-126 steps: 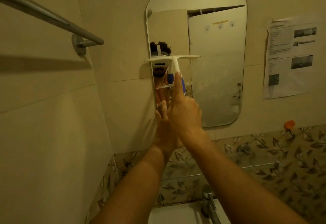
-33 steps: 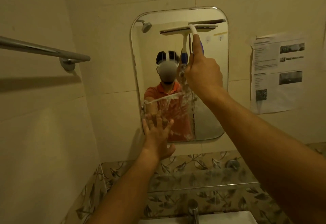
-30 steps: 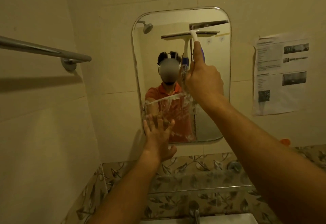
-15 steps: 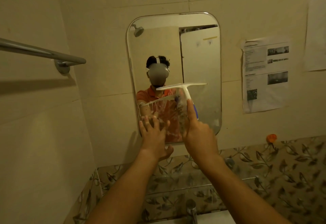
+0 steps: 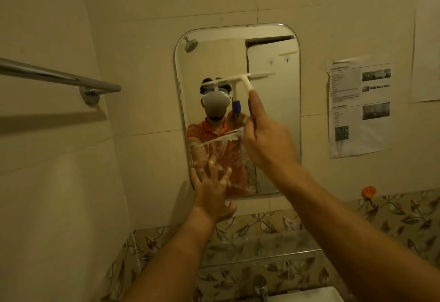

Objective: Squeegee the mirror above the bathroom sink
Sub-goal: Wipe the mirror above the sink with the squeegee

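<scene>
Beige tiled walls. Chrome towel bar (image 5: 59, 76) at left. Left hand (image 5: 210, 194) flat, fingers spread, on lower-left corner of rounded mirror (image 5: 273, 116); foam streaks (image 5: 214, 144) above it. Right hand (image 5: 266, 139) closed round blue-handled white squeegee (image 5: 240, 80), blade at mid-glass. Printed sheet (image 5: 359, 106) taped at right; leaf-pattern tiles (image 5: 404, 216) below.

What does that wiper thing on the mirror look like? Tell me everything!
The squeegee is a T shape: a long white blade bar across the top, tilted slightly, on a white neck leading to a blue grip. It looks like plastic. The right hand holds the handle, forefinger stretched along it. The bar sits about mid-height on the mirror, above the soapy streaks.
</scene>
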### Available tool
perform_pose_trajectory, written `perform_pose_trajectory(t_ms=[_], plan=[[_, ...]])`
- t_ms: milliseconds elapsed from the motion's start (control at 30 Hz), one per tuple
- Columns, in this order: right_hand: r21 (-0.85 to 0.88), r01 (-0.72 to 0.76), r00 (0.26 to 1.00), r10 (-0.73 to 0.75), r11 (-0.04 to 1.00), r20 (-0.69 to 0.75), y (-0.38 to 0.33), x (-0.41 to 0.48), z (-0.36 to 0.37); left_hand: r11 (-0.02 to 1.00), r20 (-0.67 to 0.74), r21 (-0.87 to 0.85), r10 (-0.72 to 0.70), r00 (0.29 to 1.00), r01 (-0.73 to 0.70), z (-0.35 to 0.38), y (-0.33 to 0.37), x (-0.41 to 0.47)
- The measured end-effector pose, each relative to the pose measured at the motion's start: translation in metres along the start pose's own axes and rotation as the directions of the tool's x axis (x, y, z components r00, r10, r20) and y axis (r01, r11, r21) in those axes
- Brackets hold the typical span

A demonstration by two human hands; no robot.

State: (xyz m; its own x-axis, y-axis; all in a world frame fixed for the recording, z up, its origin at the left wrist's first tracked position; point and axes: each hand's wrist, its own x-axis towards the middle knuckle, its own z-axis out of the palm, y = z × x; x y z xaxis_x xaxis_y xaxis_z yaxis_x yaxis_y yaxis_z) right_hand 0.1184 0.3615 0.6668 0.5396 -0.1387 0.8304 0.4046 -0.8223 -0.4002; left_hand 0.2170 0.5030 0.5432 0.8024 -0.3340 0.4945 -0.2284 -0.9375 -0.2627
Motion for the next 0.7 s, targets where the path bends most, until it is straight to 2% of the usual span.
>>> perform_pose_trajectory(t_ms=[167,300,467,700], plan=[[-0.162,0.085,0.996,-0.078,0.983,0.046,-0.018,0.06,-0.016,1.0,-0.003,0.017,0.009,1.0,-0.009,0.001,-0.002,0.0],[-0.278,0.103,0.993,-0.083,0.955,0.083,-0.016,0.078,-0.017,1.0,0.013,0.001,0.007,1.0,-0.007,0.004,-0.003,0.002],[-0.327,0.104,0.992,-0.074,0.939,0.105,-0.004,0.068,-0.009,1.0,0.039,-0.011,0.003,0.999,-0.003,0.003,-0.002,0.003],[-0.302,0.099,0.991,-0.068,0.948,0.112,0.016,0.012,0.009,0.997,0.059,0.073,-0.013,0.998,0.009,-0.002,0.001,0.002]])
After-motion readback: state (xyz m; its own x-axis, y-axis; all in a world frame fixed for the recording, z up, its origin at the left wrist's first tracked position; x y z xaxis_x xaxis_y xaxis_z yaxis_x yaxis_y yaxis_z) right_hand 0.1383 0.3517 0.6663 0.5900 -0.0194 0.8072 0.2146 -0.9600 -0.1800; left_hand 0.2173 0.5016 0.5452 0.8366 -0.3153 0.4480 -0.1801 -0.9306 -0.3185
